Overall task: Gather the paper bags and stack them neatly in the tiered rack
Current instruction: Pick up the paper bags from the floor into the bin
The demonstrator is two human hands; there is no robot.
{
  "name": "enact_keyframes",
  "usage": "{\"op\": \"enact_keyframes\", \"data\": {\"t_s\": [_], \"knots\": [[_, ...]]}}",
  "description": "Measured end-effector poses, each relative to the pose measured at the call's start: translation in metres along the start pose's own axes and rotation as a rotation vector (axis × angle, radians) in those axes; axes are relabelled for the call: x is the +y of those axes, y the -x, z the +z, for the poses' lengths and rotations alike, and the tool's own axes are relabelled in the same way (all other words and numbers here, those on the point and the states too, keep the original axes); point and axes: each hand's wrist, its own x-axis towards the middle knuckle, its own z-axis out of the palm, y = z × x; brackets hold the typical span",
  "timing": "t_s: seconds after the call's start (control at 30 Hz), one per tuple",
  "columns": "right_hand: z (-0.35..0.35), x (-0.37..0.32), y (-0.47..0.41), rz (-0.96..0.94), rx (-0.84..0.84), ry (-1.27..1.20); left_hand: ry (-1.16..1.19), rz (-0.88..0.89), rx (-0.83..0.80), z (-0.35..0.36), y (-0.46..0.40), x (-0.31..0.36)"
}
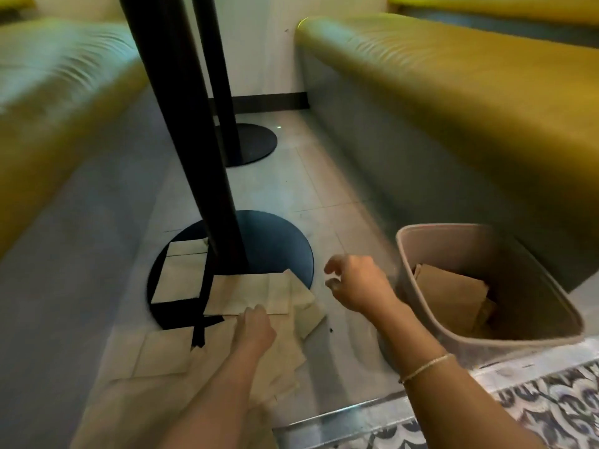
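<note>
Gathering is partly done, by my reading: a few paper bags (450,293) already lie inside the beige bin (421,254), while a loose spread of flat bags (259,293) is left on the floor around the round black table base (275,244). No tiered rack shows anywhere in view, so the stacking step looks wholly ahead.

One bag (181,273) lies on top of the base, on its side away from the bin, beside the black pole (194,140); several overlap at the base's near edge, and more trail back from it toward the person.

The left hand (256,328) rests on the overlapping bags just nearer than the base; whether its fingers pinch a sheet cannot be told from here. The right hand (353,280) hovers between the base and the bin, fingers loosely curled and apart, holding nothing, above bare floor with the nearest bag just beside it.
</note>
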Motion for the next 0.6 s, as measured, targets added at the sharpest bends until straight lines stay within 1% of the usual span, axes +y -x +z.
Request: {"op": "enact_keyframes", "data": {"t_s": [0.07, 0.13, 0.23, 0.37, 0.47, 0.5, 0.57, 0.6], "knots": [[0.024, -0.003, -0.003, -0.02, -0.081, 0.075, -0.06, -0.004, 0.058, 0.007, -0.007, -0.014], [0.041, -0.002, -0.007, -0.023, -0.159, 0.113, -0.114, 0.035, 0.114, 0.011, -0.017, -0.023], [0.054, 0.003, -0.009, -0.042, -0.235, 0.14, -0.204, 0.125, 0.121, 0.013, -0.03, -0.028], [0.061, 0.007, -0.012, -0.065, -0.264, 0.162, -0.344, 0.164, 0.04, 0.024, -0.049, -0.03], [0.06, 0.008, -0.014, -0.064, -0.265, 0.158, -0.364, 0.112, 0.003, 0.032, -0.059, -0.03], [0.06, 0.009, -0.015, -0.061, -0.264, 0.159, -0.377, 0.122, 0.03, 0.034, -0.059, -0.029], [0.061, 0.01, -0.015, -0.053, -0.269, 0.17, -0.478, 0.215, 0.121, 0.04, -0.058, -0.03], [0.061, 0.011, -0.014, -0.049, -0.272, 0.176, -0.553, 0.264, 0.134, 0.039, -0.055, -0.028]]}}
